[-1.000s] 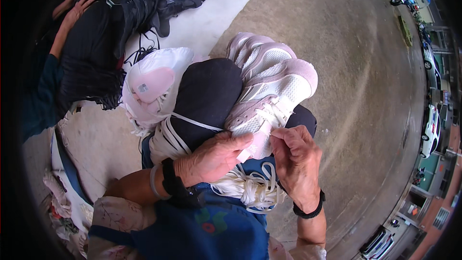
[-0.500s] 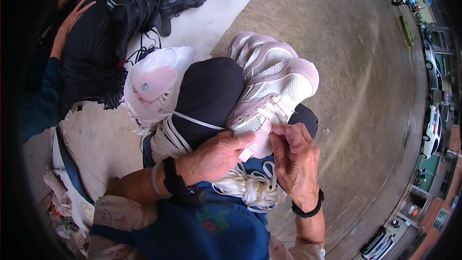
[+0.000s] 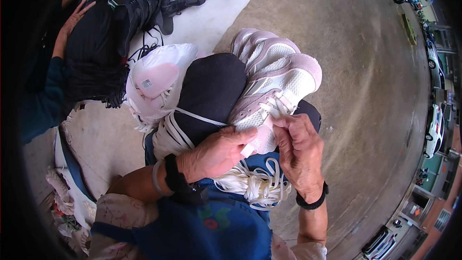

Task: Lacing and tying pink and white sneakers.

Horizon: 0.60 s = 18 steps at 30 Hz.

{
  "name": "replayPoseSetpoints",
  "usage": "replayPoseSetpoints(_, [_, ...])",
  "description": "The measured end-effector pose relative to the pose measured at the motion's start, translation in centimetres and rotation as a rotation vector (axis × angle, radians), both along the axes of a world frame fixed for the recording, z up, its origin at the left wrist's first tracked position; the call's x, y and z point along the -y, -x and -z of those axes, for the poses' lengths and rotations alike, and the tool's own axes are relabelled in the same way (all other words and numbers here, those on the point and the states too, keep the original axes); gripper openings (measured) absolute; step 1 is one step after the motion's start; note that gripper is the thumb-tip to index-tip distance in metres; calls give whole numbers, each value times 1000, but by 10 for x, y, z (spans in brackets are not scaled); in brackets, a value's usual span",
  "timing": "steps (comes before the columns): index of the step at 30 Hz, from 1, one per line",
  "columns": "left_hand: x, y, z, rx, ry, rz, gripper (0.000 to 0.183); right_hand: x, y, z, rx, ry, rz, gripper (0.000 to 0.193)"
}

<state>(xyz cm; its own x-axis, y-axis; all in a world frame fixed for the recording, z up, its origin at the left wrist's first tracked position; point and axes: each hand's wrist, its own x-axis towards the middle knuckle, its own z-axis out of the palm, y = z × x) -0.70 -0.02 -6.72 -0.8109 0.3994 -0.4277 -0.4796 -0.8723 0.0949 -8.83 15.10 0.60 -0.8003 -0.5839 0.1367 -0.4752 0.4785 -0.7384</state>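
Observation:
A pink and white shoe upper (image 3: 284, 79), with white mesh and pale lacing, lies across my knees at the front of a fanned row of similar uppers (image 3: 254, 48). My left hand (image 3: 216, 154) grips the near end of the front upper, thumb on top beside a small pale tab. At the upper's right side, my right hand (image 3: 302, 151) is closed in a pinch at the lacing. Its fingertips cover what they hold, apparently a white shoelace (image 3: 275, 108). Below my hands, a bundle of loose white laces (image 3: 252, 183) rests on my blue apron (image 3: 192, 231).
More pink and white uppers (image 3: 154, 77) lie left of my dark-clad knee (image 3: 211, 98). White laces (image 3: 171, 135) hang over my left thigh. At the upper left, another person's hand (image 3: 77, 17) touches a pile of black uppers (image 3: 144, 9). Parked vehicles (image 3: 434, 127) stand far right.
My hands and the front upper have shifted slightly up and right in the picture. The lacing by my right fingertips lies differently. Both hands keep their hold.

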Motion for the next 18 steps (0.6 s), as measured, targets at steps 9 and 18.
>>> replayPoseSetpoints(9, [0, 3, -9, -61, 5, 13, 31, 9, -8, -5, -251, -198, 30, 21])
replayPoseSetpoints(18, [2, 1, -2, -68, -26, 16, 24, 25, -3, -15, -313, -290, -36, 23])
